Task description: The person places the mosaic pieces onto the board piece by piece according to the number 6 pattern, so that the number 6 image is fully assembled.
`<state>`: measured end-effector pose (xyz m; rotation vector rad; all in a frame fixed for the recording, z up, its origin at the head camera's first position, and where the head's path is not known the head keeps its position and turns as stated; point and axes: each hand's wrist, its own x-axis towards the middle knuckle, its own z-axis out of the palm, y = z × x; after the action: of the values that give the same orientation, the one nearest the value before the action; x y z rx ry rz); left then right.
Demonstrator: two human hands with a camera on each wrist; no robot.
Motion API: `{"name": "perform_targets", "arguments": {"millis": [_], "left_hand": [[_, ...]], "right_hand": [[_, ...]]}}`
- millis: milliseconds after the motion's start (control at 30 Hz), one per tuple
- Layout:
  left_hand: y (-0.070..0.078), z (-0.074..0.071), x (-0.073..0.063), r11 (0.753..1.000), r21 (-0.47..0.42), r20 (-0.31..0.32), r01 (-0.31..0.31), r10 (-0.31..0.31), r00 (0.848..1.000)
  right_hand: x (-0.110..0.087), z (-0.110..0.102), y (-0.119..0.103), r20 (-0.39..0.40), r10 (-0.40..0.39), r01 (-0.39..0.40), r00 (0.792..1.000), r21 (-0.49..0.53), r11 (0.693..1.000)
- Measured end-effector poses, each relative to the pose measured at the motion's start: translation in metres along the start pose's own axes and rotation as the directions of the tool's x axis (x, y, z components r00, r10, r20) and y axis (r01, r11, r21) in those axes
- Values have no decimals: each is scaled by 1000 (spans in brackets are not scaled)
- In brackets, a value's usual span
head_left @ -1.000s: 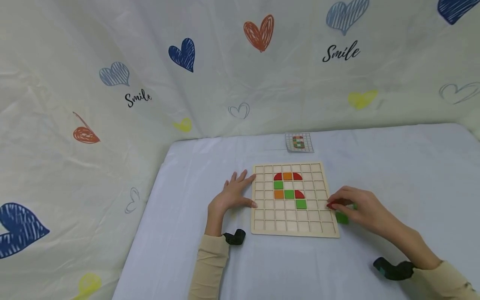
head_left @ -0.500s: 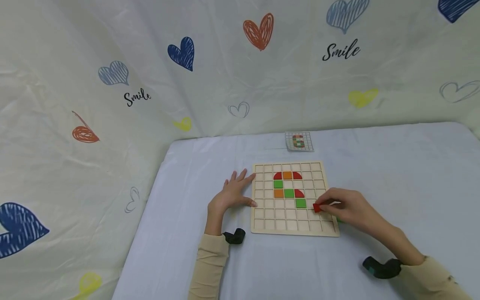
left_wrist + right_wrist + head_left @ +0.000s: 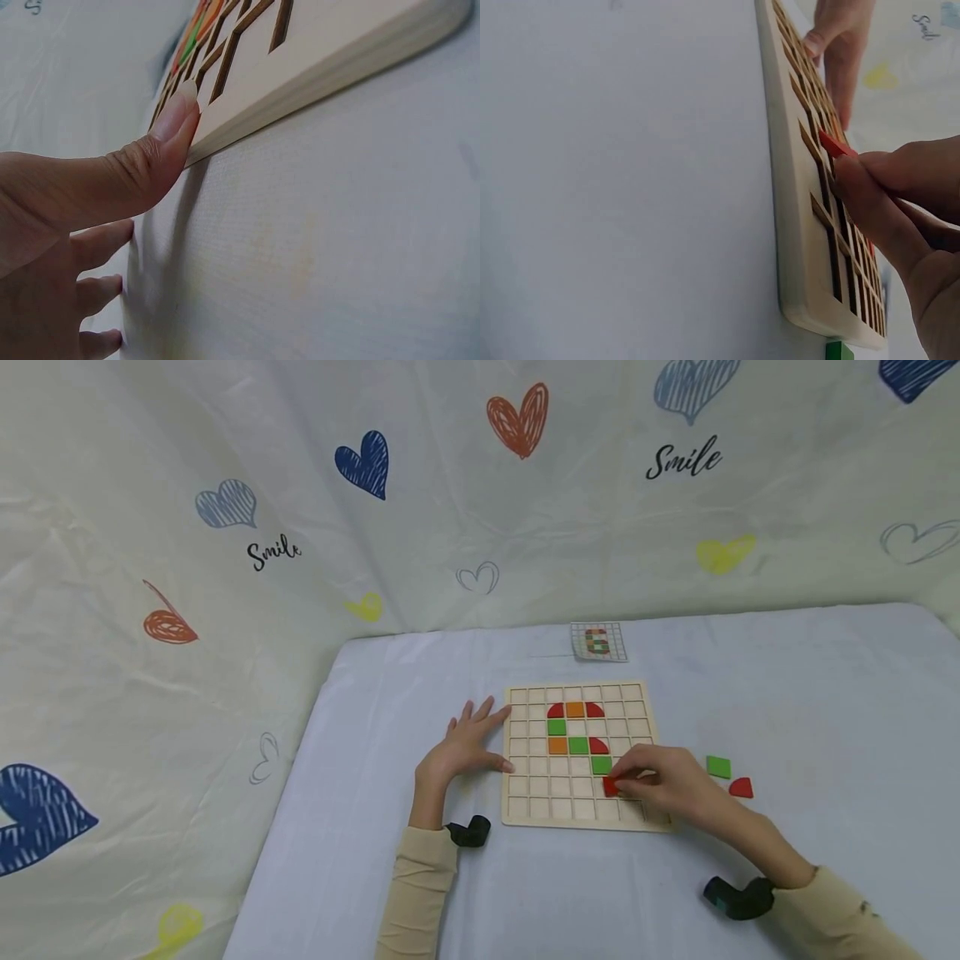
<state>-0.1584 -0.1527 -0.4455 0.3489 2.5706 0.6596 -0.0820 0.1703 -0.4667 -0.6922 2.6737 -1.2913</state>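
A wooden grid board [image 3: 540,814] lies on the table with red, orange and green tiles set in some cells. My right hand [image 3: 663,781] pinches a red tile [image 3: 610,787] between thumb and finger, over the cell just below the lowest green tile [image 3: 602,765]. In the right wrist view the red tile [image 3: 836,145] is tilted, close over the grid. My left hand [image 3: 465,747] lies at the board's left side, fingers spread. Its thumb [image 3: 169,124] rests on the board's edge in the left wrist view.
Right of the board lie a green tile [image 3: 718,767] and a red rounded tile [image 3: 741,787]. Another view shows a green tile [image 3: 838,350] close by the board's corner. A printed pattern card [image 3: 598,642] lies behind the board, before the heart-print cloth [image 3: 420,560].
My right hand has carried the red tile leftward from the board's right edge to below the lowest green tile. Loose tiles at the right are now uncovered. The left hand stays put.
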Motion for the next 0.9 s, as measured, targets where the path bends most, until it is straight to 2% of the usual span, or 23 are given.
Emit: {"name": "perform_targets", "arguments": {"millis": [200, 400, 733, 900], "left_hand": [[0, 0, 1, 1000, 2, 3, -4, 4, 1000], [-2, 1, 2, 1000, 1, -2, -7, 7, 1000], [-1, 0, 1, 1000, 11, -1, -6, 6, 1000], [0, 0, 0, 1000, 8, -2, -6, 6, 1000]], "right_hand": [[0, 7, -2, -38, -81, 77, 996, -95, 993], [2, 14, -2, -75, -191, 178, 979, -158, 971], [5, 17, -6, -55, -205, 190, 977, -201, 961], [3, 17, -6, -81, -242, 219, 967, -223, 950]]}}
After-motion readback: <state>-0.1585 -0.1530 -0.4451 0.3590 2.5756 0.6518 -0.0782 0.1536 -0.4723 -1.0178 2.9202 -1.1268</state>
